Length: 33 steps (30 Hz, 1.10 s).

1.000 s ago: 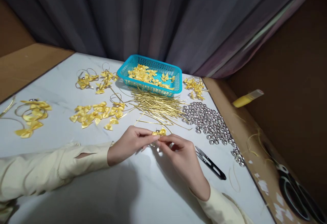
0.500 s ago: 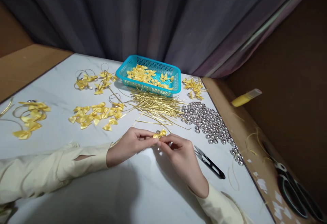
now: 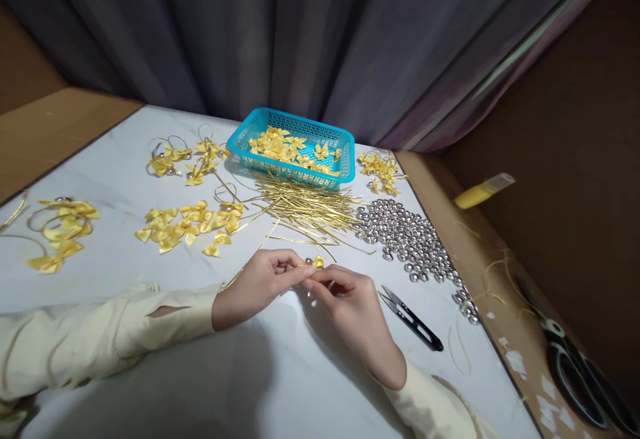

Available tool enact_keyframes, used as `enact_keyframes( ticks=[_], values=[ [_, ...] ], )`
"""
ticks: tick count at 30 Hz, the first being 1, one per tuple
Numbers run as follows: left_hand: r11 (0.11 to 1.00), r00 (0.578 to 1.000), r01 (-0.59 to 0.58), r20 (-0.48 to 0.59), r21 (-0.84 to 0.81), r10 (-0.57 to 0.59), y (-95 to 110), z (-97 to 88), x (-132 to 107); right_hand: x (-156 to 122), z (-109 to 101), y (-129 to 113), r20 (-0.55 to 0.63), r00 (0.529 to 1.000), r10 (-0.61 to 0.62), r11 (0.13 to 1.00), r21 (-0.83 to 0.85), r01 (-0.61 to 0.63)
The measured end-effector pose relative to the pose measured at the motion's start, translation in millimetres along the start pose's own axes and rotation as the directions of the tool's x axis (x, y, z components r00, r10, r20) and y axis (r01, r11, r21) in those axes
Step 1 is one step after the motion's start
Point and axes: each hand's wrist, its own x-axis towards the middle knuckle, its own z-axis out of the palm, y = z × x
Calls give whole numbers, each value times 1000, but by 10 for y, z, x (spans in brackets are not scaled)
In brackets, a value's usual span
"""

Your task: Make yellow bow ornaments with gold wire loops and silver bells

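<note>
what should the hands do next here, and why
Perhaps turn the yellow bow slightly to check how the silvery bead sits: the left hand and right hand meet there at the fingertips, hiding part of the bow.

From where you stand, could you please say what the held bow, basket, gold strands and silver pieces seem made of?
Held bow: probably satin ribbon, judging by its soft yellow sheen. Basket: likely molded plastic, semi-gloss, with even turquoise color and perforations. Gold strands: bright glints; perhaps foil-coated cord or wire. Silver pieces: mirror-like highlights suggest polished metal or metallized plastic.
</note>
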Motion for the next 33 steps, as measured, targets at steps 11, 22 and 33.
enact_keyframes(
  ticks=[11, 22, 33],
  values=[
    [999, 999, 28, -39, -35, -29, 67, 0, 25, 32, -4, 70, -43, 992, -120, 993, -18, 119],
    [1000, 999, -10, -49, -22, 9, 8, 0, 44, 7, 23, 66, -71, 980, -183, 983, -44, 181],
    [998, 998, -55, -22, 23, 55, -44, 6, 53, 3, 33, 58, -63, 986, -155, 988, -17, 154]
  ],
)
